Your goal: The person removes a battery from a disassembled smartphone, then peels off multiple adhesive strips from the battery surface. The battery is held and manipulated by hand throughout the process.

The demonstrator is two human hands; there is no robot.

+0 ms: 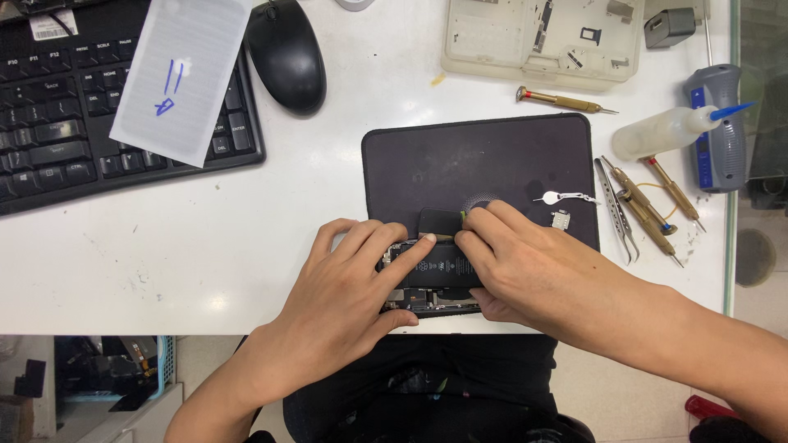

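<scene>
A black plastic keyboard (pixel 74 98) lies beside a glossy black mouse (pixel 286 53). Brass-handled screwdrivers (pixel 648 209) rest near a translucent parts tray (pixel 492 49).

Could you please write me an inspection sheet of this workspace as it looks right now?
Surface: white table, with a dark mat on it.
Job's things: opened phone on the mat's near edge, its black battery showing.
Clutter: keyboard with a white sheet on it, mouse, parts tray, screwdrivers, tweezers, squeeze bottle, pin tool.
Grippers: left hand rests on the phone, forefinger stretched across it; right hand has a grip on a thin tool at the phone's top edge.
Cables: nothing seen.
Surroundings: dark seat below the table, glass edge at right.
</scene>
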